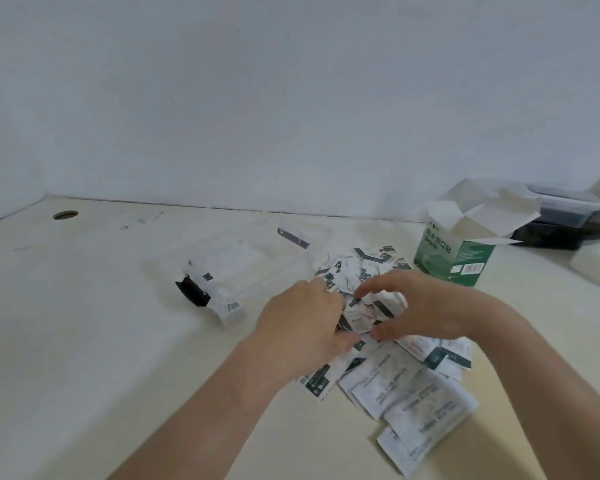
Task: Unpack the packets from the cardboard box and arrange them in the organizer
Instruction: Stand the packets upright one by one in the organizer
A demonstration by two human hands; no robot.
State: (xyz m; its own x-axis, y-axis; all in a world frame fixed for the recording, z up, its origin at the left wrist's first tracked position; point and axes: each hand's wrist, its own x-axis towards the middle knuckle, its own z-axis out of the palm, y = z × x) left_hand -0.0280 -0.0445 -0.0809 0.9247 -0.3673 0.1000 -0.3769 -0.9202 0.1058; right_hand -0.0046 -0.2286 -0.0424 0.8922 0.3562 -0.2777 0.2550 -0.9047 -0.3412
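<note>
One pale desk (84, 323) carries a spilled heap of packets (406, 386), seemingly tipped out for sorting.
Clear organizer (236, 268) sits just left of it, open cardboard box (461, 258) behind; left hand (305, 317) and right hand (420, 310) cup a bunch between curled fingers, probably squaring it.

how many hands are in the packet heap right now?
2. The left hand grips packets at the heap's left side; the right hand curls round more at its right. No other hand shows.
</note>
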